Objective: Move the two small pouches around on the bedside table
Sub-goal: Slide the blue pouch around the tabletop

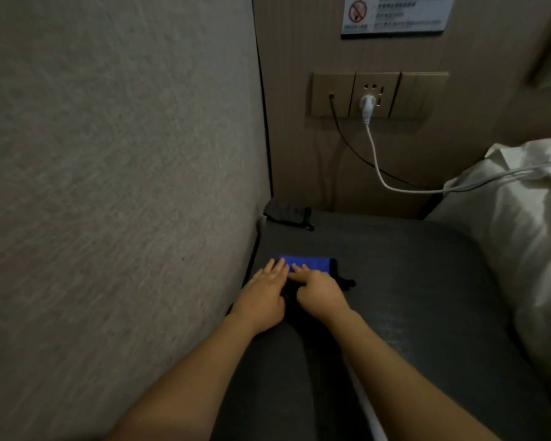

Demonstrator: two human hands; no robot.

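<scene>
Head view: blue pouch (306,263) lengthwise left-right.

The wall (109,186) hems the bench (411,281) on the left, bedding (528,233) on the right; its middle lies open.

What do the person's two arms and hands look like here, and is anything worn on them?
Both forearms are bare all the way to the bottom edge of the picture: no sleeve is in view. The left hand and the right hand wear no gloves. I can make out no watch, bracelet or ring, though the picture is dim and soft. The visible fingernails look short and unpainted.
</scene>
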